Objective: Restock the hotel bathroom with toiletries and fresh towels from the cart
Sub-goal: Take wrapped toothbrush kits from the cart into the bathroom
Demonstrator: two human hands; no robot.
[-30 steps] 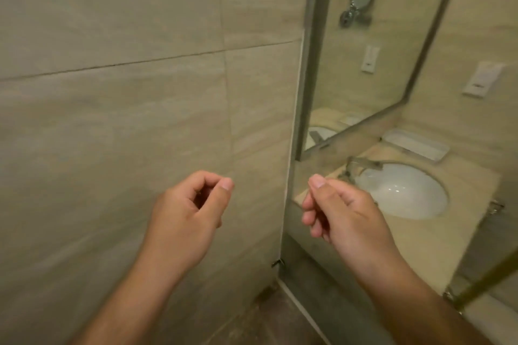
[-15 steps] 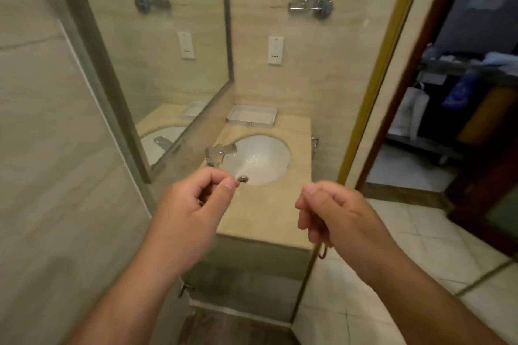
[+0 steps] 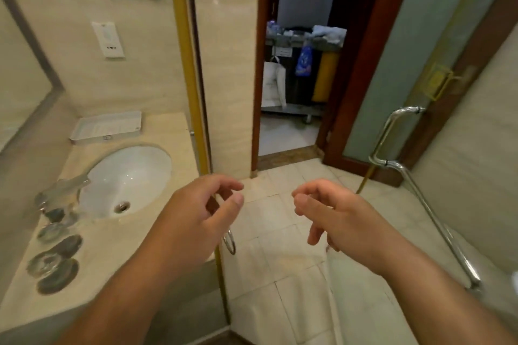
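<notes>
Head view: the fingers of the left hand (image 3: 196, 218) and the right hand (image 3: 344, 221) are loosely curled, and nothing is held in either. Just left of the left fingers a sink (image 3: 126, 179) is set in the counter (image 3: 112, 246), with a white tray (image 3: 106, 126) beyond it. Well ahead of both hands, through the doorway (image 3: 288, 134), the cart (image 3: 302, 87) is parked, with what look like towels (image 3: 329, 32) piled on top. Fetching is judged the step in hand; next, the doorway must be passed and supplies grasped.

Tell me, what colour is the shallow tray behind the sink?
White, with a ribbed base. The tray shows best in the head view, the only one.
</notes>
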